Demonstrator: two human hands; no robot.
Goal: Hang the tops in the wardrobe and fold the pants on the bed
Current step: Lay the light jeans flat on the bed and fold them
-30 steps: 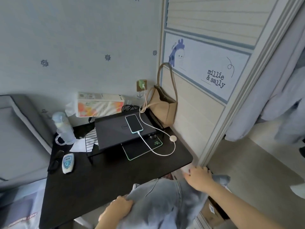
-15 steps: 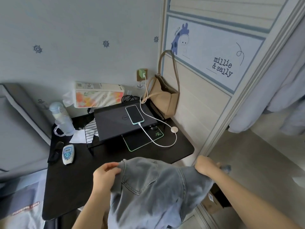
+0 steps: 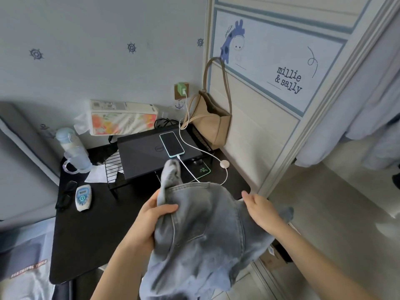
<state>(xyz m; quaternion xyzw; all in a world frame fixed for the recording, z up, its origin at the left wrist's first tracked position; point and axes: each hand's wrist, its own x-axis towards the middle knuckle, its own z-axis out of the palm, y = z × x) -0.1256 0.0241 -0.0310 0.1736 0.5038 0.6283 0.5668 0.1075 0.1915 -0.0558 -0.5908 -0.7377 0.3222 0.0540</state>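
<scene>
A pair of light blue denim jeans (image 3: 201, 230) hangs bunched in front of me, above the near edge of a black desk (image 3: 86, 234). My left hand (image 3: 151, 219) grips the waistband at its left side, thumb curled over the cloth. My right hand (image 3: 262, 211) holds the right side of the jeans, fingers wrapped into the fabric. Pale garments (image 3: 357, 109) hang inside the open wardrobe at the far right. A corner of the grey bed (image 3: 19, 165) shows at the left edge.
On the desk stand a closed black laptop (image 3: 155, 156) on a wire rack with a charging phone (image 3: 172, 144) on it, a water bottle (image 3: 73, 152), a tissue box (image 3: 123, 120) and a small remote (image 3: 83, 197). A beige bag (image 3: 212, 122) hangs on the wardrobe side panel (image 3: 259, 126).
Both hands have lifted the jeans higher over the desk edge. My left hand shifted along the waistband towards the middle, and a corner of the cloth now sticks up in front of the laptop.
</scene>
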